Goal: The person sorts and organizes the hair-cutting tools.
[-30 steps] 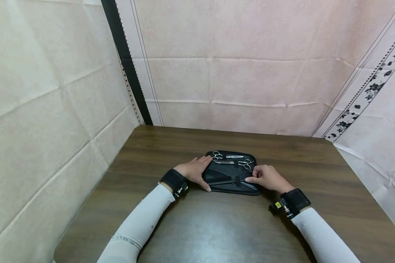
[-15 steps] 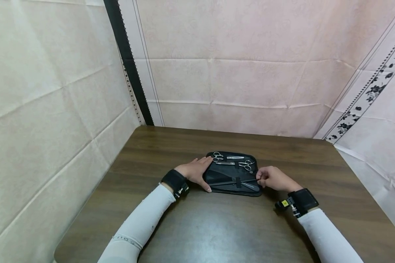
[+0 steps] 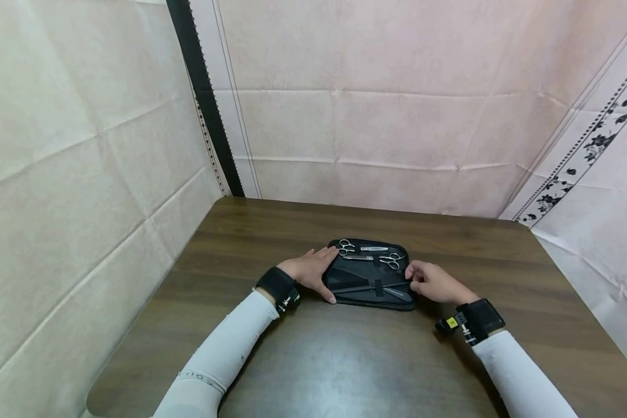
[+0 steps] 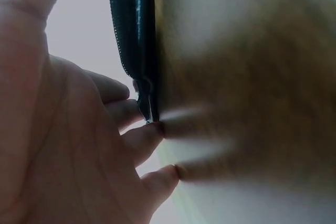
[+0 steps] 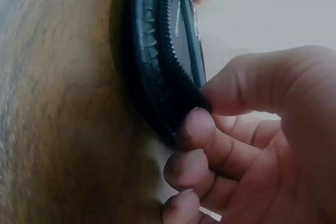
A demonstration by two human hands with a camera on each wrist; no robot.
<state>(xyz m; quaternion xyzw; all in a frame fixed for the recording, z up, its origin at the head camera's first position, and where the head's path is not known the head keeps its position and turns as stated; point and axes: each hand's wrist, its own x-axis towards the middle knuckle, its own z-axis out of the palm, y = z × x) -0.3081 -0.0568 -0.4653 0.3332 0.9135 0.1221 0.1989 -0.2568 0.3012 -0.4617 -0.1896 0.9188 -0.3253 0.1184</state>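
A black zip case lies open on the table, holding slim tools. My left hand rests spread over its left edge, fingers at the far side and thumb at the near corner. At the right edge, thumb and fingertips of my right hand pinch the end of a long thin black comb. The comb passes under a small black strap; its teeth are too small to make out. A short grey tool lies beside it. Two pairs of scissors, one at left and one at right, lie across the upper half.
The brown wooden table has rounded corners and spreads around the case on all sides. Pale cloth hangs behind it and on both sides. A zipper runs along the case's raised rim near my right fingers.
My right hand has shifted right, from over the tools to the case's right edge, and the comb's end now reaches to its fingertips. My left hand has stayed in place.
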